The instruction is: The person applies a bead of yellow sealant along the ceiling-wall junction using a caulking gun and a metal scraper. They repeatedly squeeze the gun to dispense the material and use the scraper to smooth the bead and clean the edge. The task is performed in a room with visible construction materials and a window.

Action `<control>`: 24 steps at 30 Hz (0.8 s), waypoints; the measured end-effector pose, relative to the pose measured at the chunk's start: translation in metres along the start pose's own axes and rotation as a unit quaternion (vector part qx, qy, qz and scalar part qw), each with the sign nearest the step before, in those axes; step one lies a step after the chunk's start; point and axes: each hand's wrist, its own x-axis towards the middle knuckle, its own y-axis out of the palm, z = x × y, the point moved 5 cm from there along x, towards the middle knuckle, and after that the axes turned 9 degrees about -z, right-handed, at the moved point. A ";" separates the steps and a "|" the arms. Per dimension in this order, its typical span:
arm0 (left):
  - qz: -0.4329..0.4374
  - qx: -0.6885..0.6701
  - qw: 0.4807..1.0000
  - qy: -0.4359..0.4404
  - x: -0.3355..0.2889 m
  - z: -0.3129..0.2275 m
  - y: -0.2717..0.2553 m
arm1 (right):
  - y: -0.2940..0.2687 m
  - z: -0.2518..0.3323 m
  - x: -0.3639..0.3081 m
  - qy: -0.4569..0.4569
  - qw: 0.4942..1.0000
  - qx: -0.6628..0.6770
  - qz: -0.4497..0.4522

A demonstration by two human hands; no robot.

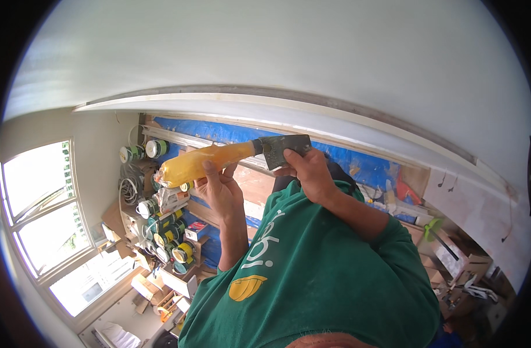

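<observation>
Up in front of my chest I hold a long yellow, glossy, bottle-shaped piece [198, 165] that narrows into a dark neck. The neck meets a dark, flat, roughly square plate [280, 149] with pale specks on it. My left hand [222, 188] is below the yellow part, thumb and fingers closed against its underside. The plate's right end is pinched between the thumb and fingers of my right hand [314, 174]. Yellow part and plate lie nearly level, slightly higher on the right. What exact kind of tool this is, I cannot make out.
A long pale ledge [265, 100] runs across in front. Blue sheeting [358, 159] lies beyond my hands. Several wire spools [175, 232] and boxes crowd the left, by a bright window [48, 203]. A green fan-like blade [432, 229] and cartons stand at the right.
</observation>
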 end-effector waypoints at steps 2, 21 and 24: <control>-0.017 0.020 0.999 -0.019 -0.001 0.005 -0.002 | 0.001 0.004 -0.003 -0.035 0.998 -0.042 -0.010; -0.041 -0.025 0.973 -0.226 0.032 0.112 -0.074 | 0.043 0.051 -0.002 -0.077 0.987 -0.105 0.093; -0.080 -0.142 0.924 -0.347 0.047 0.144 -0.097 | 0.038 0.096 0.023 -0.263 0.941 -0.214 0.004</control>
